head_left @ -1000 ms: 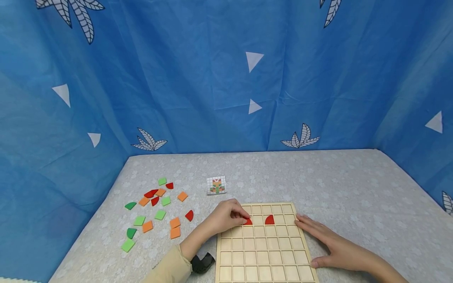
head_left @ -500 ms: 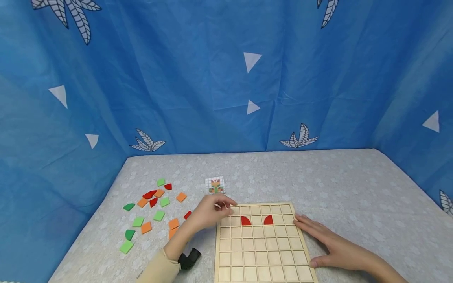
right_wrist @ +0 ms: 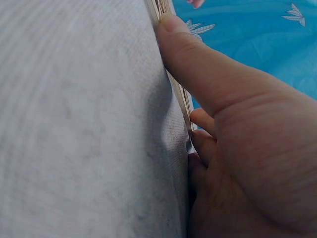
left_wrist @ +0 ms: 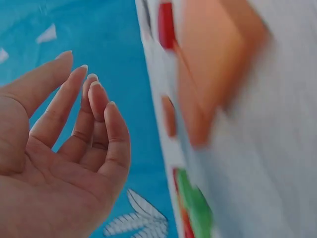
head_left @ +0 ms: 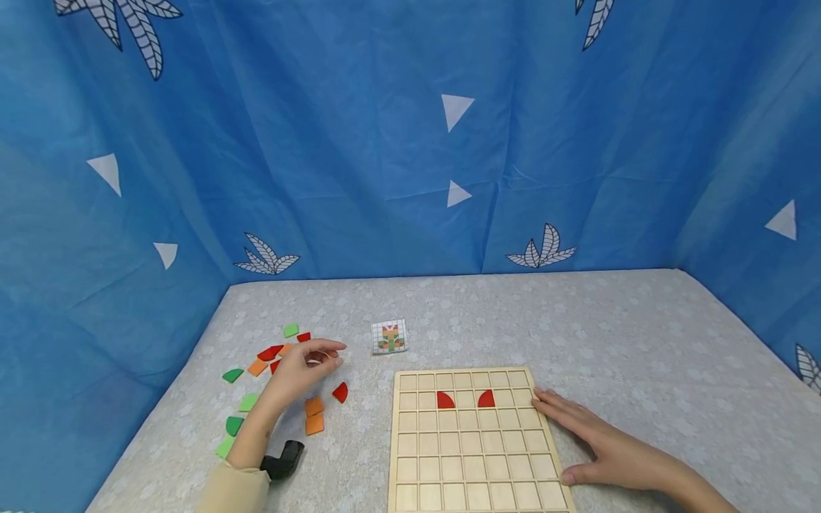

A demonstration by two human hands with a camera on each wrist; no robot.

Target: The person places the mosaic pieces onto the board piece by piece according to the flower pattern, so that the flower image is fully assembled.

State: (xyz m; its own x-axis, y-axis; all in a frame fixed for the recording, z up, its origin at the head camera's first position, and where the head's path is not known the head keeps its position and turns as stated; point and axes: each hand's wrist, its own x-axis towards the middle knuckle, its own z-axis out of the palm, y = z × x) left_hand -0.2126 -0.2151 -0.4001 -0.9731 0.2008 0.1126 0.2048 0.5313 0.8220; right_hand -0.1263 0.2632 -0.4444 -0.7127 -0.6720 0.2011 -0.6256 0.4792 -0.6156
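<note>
My left hand [head_left: 298,372] hovers above the loose tiles on the left of the table, nearest an orange square tile [head_left: 333,353] partly hidden by its fingers. In the left wrist view the left hand [left_wrist: 74,139] has loosely bent fingers, thumb apart, and holds nothing. My right hand [head_left: 596,445] rests along the right edge of a wooden grid board [head_left: 471,445]. In the right wrist view the thumb of the right hand [right_wrist: 247,129] touches the board's edge [right_wrist: 161,7]. Two red quarter-circle tiles, one left [head_left: 445,400] and one right [head_left: 487,399], lie in board cells.
A small pattern card [head_left: 388,336] lies behind the board. Around the left hand are a red tile [head_left: 341,392], orange squares [head_left: 314,424], a light green tile [head_left: 291,330] and dark green tiles [head_left: 233,375]. A blue curtain [head_left: 385,142] encloses the table [head_left: 577,328].
My left hand has let go of the left red quarter-circle tile in its board cell. It has moved left, off the board to the loose tiles. The right hand stays at the board's edge.
</note>
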